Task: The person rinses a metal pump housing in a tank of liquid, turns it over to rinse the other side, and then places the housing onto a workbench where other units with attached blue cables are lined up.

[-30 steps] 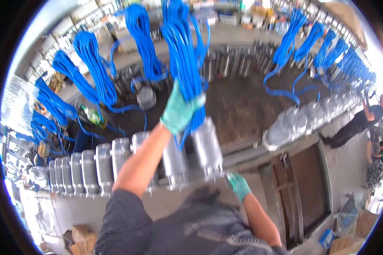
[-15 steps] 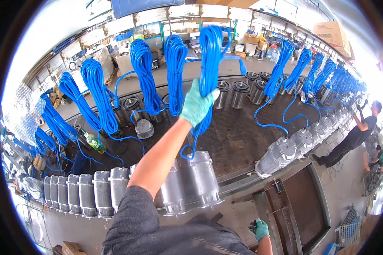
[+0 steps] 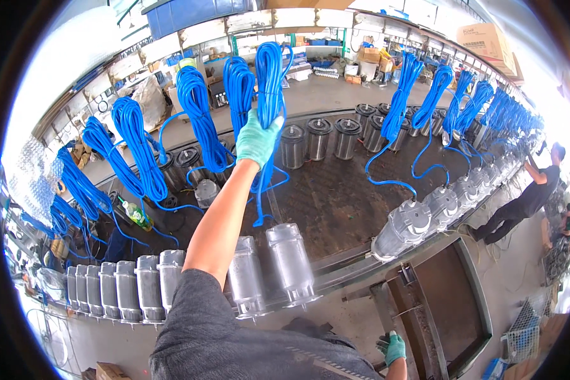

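At arm's length, my green-gloved left hand [image 3: 258, 140] is wrapped round the lower part of a blue cable coil [image 3: 270, 76]. The coil stands upright, close beside another blue cable coil [image 3: 239, 88]; its loose end dangles above a grey ribbed motor housing [image 3: 290, 263]. A second motor housing [image 3: 247, 275] stands just left of that one, partly behind my arm. Low in the view, my right hand [image 3: 392, 347] hangs over the floor next to a metal frame [image 3: 418, 316], its gloved fingers loosely apart with nothing in them.
Along the bench's near edge run more motor housings [image 3: 149, 288], with another group [image 3: 411, 225] at right. Dark-topped steel cylinders [image 3: 320, 139] line the far side. A green bottle [image 3: 136, 214] stands at left. A person in dark clothes [image 3: 531, 196] works at the far right.
My left hand has moved left with the cable coil, bringing it close to the neighbouring coil. The coil's loose end has shifted left too. My right hand stays low with little change.
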The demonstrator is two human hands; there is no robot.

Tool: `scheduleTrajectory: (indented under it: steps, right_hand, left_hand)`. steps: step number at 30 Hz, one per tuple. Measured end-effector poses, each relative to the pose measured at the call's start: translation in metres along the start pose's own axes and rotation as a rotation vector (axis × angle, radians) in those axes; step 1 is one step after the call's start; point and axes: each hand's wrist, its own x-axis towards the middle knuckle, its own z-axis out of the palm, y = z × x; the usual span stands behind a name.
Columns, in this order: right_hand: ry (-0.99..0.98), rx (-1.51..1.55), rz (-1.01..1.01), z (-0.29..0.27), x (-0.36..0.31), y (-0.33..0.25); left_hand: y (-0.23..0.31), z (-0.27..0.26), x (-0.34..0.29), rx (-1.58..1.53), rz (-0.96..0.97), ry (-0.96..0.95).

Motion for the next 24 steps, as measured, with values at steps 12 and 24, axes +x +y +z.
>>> scheduleTrajectory:
  steps: [12,24]
  right_hand:
    - [-0.032,0.021,-0.024,-0.015,0.013,-0.022]
    - [-0.088,0.037,-0.006,-0.035,0.007,-0.007]
  left_hand:
    - [0.016,-0.011,0.022,-0.130,0.131,-0.120]
    - [-0.041,0.071,0.051,-0.232,0.138,0.051]
